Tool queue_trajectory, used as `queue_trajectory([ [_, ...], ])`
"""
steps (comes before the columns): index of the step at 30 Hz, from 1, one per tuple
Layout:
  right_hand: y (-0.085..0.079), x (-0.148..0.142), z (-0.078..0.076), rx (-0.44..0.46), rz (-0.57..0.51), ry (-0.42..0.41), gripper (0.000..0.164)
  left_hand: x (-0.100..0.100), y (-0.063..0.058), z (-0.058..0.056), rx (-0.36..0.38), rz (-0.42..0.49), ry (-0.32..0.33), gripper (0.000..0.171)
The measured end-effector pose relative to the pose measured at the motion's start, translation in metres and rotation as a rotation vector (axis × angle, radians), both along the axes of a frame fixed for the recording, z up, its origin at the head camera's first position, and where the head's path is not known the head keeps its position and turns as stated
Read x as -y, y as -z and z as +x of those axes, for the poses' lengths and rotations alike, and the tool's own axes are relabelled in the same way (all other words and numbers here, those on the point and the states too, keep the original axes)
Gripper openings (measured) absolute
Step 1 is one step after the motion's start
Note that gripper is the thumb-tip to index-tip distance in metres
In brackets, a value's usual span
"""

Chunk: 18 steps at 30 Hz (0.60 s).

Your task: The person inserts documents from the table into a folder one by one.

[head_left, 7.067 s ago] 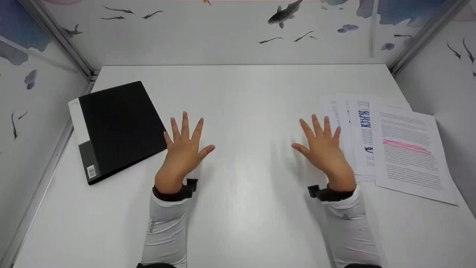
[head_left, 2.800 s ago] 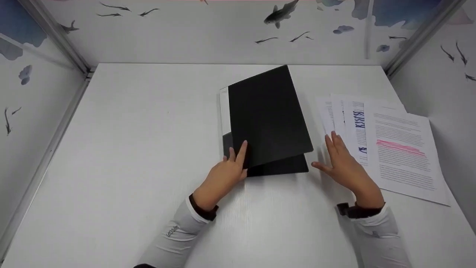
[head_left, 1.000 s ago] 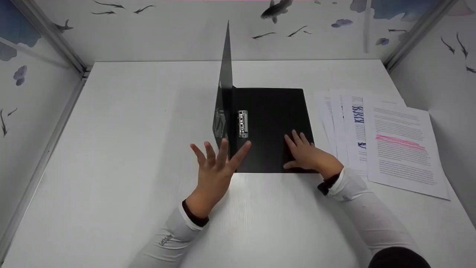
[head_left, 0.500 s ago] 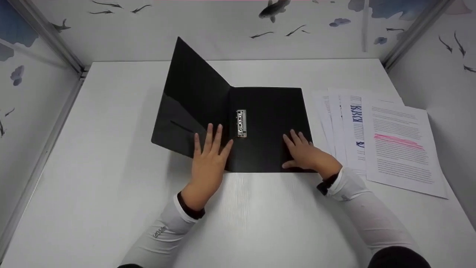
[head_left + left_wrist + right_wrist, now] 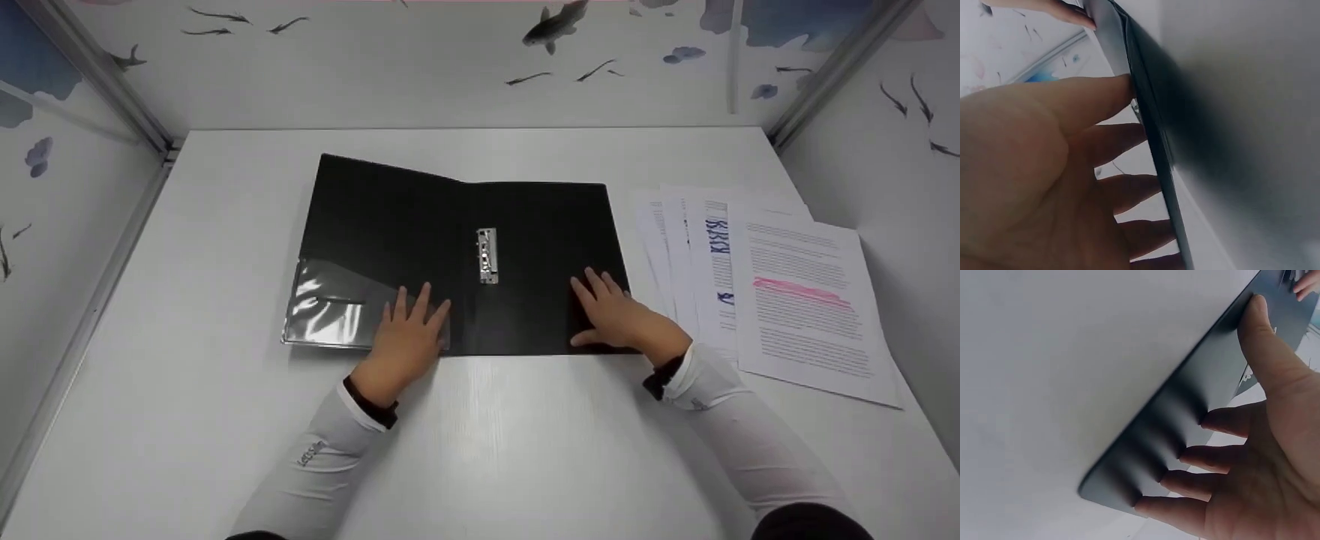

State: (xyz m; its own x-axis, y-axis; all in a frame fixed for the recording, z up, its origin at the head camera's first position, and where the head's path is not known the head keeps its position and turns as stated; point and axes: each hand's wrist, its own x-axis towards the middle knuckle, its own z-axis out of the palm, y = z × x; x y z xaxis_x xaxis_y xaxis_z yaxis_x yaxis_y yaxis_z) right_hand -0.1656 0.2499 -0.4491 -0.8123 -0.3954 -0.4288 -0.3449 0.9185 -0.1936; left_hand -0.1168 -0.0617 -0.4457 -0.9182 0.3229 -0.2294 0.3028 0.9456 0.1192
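On the folder [image 5: 547, 225], the left cover [image 5: 382, 217], previously raised, lies nearly flat. Left hand [image 5: 403, 341] and right hand [image 5: 616, 315], fingers spread, touch opposite halves without gripping.

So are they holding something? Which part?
Nothing's held: the left fingers rest on the left half of the black folder, the right fingers on its right.

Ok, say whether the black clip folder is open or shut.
Open: the black clip folder is spread, exposing its metal clip and clear pocket.
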Motion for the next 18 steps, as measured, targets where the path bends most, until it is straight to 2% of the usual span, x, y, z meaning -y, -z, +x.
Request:
queue_trajectory([
  [3,0.001,0.002,0.0,-0.006,-0.012,-0.015,0.094,0.005,0.0,-0.003,0.049,0.02,0.013,0.061],
  [6,0.001,0.0,0.0,-0.017,-0.023,-0.022,0.094,0.005,-0.001,-0.01,0.06,0.011,0.03,0.07],
  [9,0.002,-0.003,0.0,-0.019,-0.025,-0.027,0.095,0.004,0.0,-0.02,0.058,-0.045,0.042,0.076],
  [12,0.003,-0.004,0.001,-0.018,-0.025,-0.023,0.095,0.0,0.0,-0.03,0.058,-0.114,0.036,0.074],
  [14,0.003,-0.004,0.002,-0.024,-0.026,-0.022,0.095,-0.003,0.001,-0.036,0.092,-0.124,0.004,0.075],
  [18,0.002,-0.002,0.006,-0.027,-0.025,-0.019,0.095,-0.005,0.001,-0.047,0.235,-0.098,-0.117,0.089],
])
